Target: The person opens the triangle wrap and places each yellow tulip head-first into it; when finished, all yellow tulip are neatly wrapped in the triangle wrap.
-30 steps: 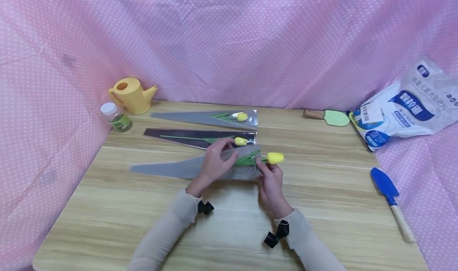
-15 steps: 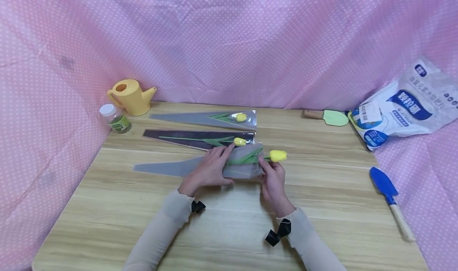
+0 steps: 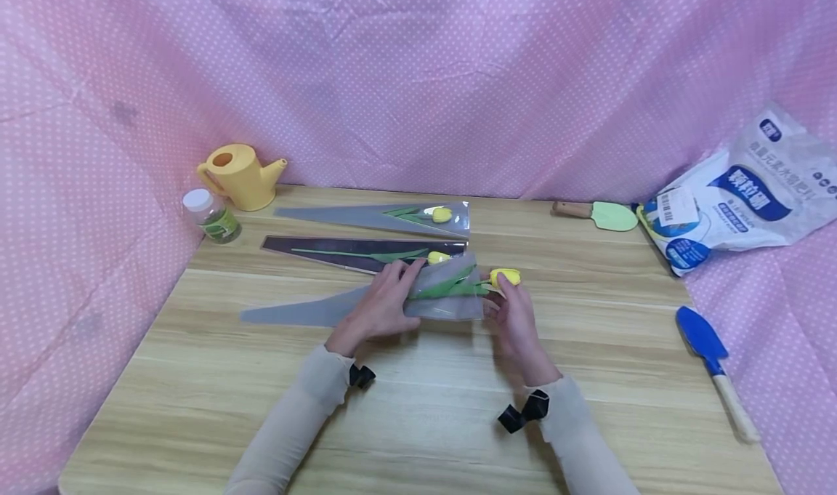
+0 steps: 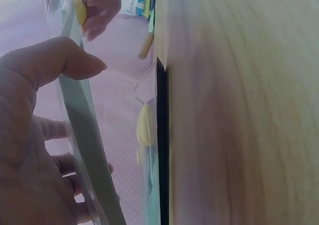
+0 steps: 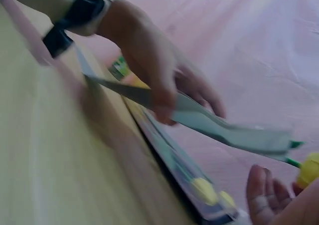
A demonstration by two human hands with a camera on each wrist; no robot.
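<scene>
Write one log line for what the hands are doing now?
left hand: holds grey sleeve | right hand: pinches yellow tulip at sleeve mouth | tulip: head outside sleeve | table: sleeve's narrow end resting

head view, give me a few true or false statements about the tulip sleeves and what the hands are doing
1. The left hand holds the grey sleeve. True.
2. The right hand grips the blue trowel. False: it is at the yellow tulip head; the trowel lies apart at the right.
3. Two other sleeved tulips lie behind the hands. True.
4. The yellow watering can lies tipped over at the table's front edge. False: it stands upright at the back left.
</scene>
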